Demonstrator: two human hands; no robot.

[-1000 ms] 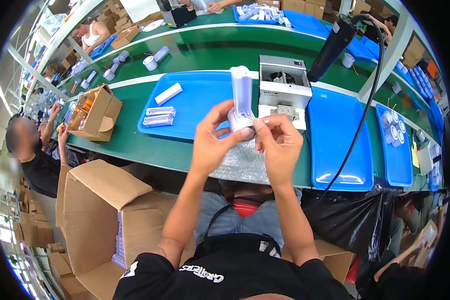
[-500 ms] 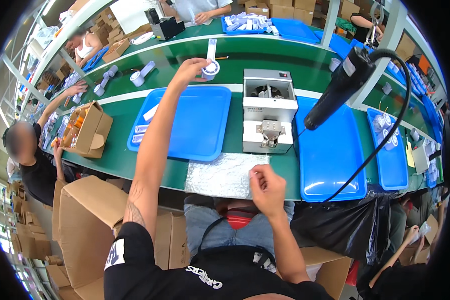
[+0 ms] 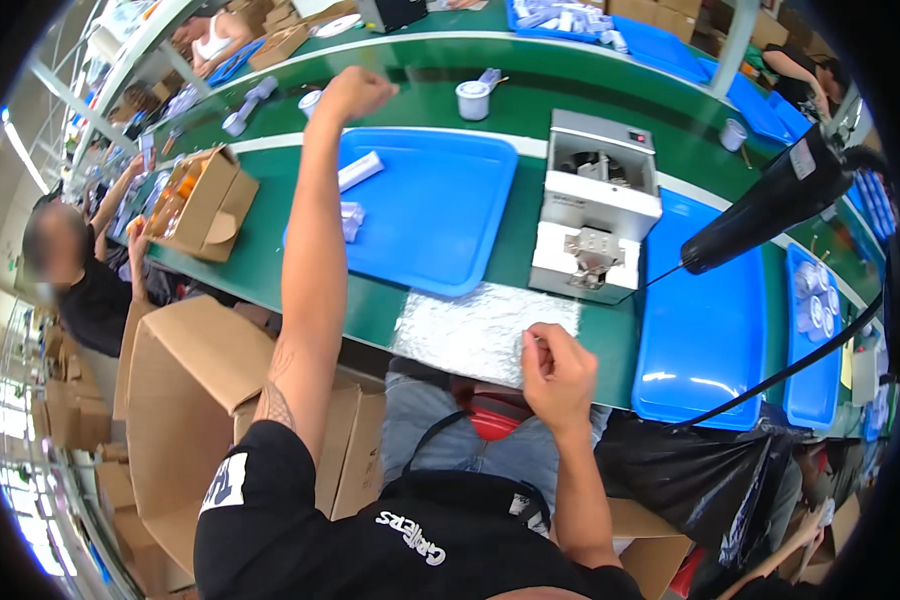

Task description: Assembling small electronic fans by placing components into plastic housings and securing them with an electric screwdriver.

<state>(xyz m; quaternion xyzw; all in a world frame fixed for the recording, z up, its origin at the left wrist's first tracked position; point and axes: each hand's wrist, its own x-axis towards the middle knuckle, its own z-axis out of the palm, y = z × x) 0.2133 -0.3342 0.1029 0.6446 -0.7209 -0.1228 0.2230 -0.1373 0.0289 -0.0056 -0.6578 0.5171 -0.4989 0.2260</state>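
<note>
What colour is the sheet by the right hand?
The sheet is shiny silver, best seen in the head view.

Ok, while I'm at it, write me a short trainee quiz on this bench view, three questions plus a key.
1. Which is farther from the person's body, the left hand or the right hand?
2. True or false: the cardboard box with orange pieces stands left of the blue tray by the left arm.
3. Fill in: the sheet beside the right hand is ____ in colour.

Key: 1. The left hand. 2. True. 3. Silver.
</note>
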